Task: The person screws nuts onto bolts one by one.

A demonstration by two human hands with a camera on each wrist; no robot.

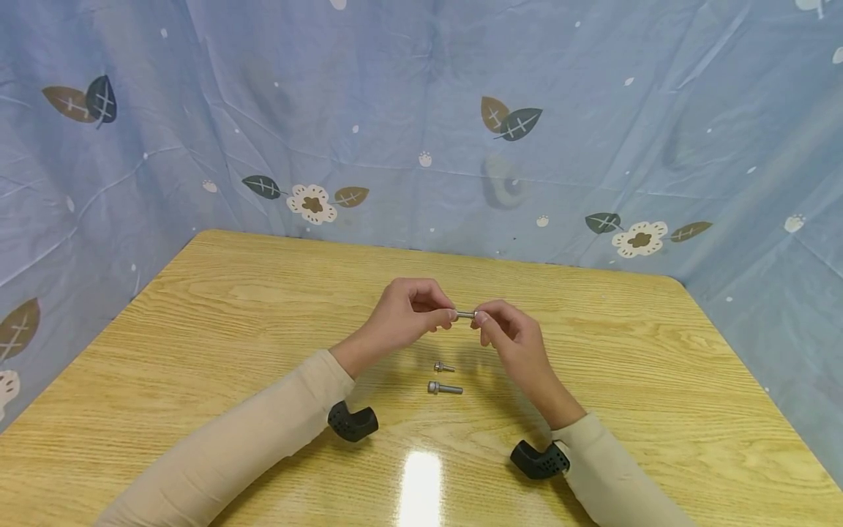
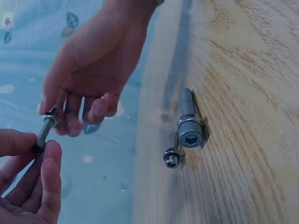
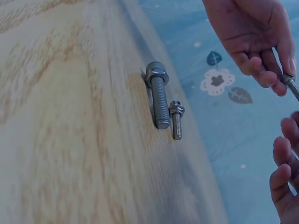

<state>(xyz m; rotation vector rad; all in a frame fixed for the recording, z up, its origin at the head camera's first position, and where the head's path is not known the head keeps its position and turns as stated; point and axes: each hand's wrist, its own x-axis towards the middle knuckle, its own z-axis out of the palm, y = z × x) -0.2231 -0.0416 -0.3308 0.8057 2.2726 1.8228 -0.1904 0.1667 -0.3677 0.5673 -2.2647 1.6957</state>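
Note:
My left hand (image 1: 410,313) pinches one end of a small metal bolt (image 1: 465,315) between thumb and fingers, above the table. At its other end, the thumb and fingers of my right hand (image 1: 516,340) pinch what looks like a hex nut (image 2: 52,115). The bolt's shank shows between the two hands, lying roughly level; its left end is partly hidden by the fingertips. Nearer me on the table lie two socket-head bolts, a small one (image 1: 444,367) and a larger one (image 1: 446,388), each with a nut up against its head.
A wood-grain table (image 1: 263,307) spreads beneath both arms. Behind it and along its sides hangs a blue curtain (image 1: 408,110) with leaf and flower prints. Black wrist mounts (image 1: 353,422) sit below both sleeves. A bright glare patch shows near the table's front.

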